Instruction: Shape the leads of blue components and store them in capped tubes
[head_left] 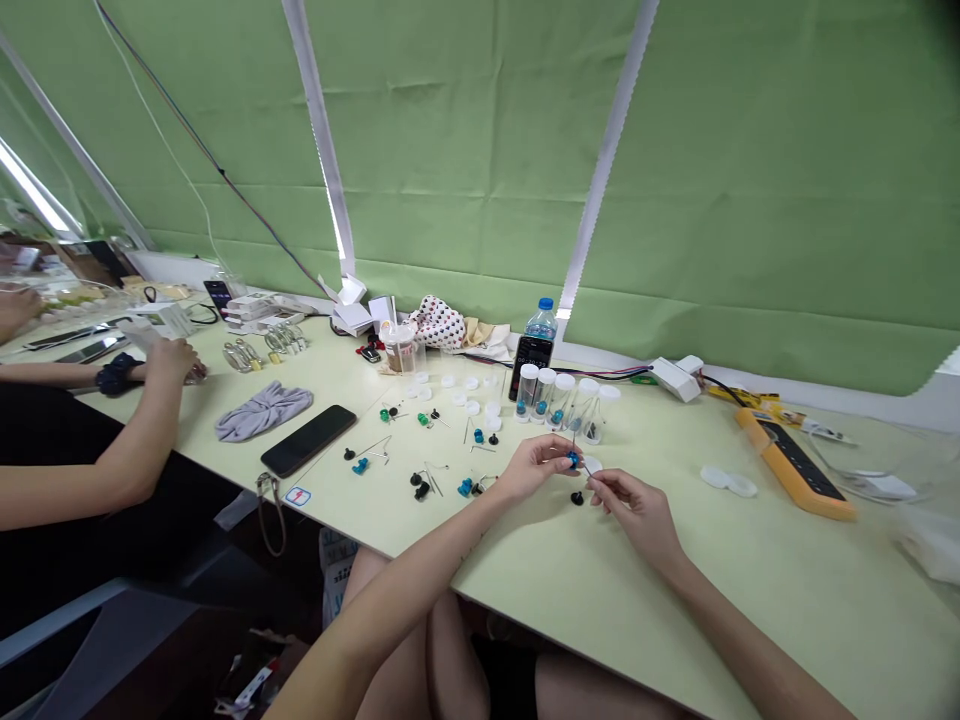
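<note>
My left hand (pixel 541 468) is closed, pinching a small blue part (pixel 574 459) with a thin metal pin standing up from it. My right hand (pixel 634 508), also closed, grips a thin metal rod (pixel 589 474) between thumb and fingertips. The rod's far end reaches the blue part; whether it sits inside, I cannot tell. Below and between the hands lies a small black knob (pixel 577 497). Behind the fingertips a white cap (pixel 593 464) rests on the table. Left of my left hand are loose sets of parts, among them a blue piece (pixel 466 487) and a black piece (pixel 421 490).
Several white-capped clear tubes (pixel 557 402) stand before an upright phone (pixel 529 362) and a water bottle (pixel 541 322). An orange power strip (pixel 799 470) and a white plastic piece (pixel 729 481) lie right. A dark phone (pixel 309 441), grey cloth (pixel 264 410) and another person's arm (pixel 150 430) are left.
</note>
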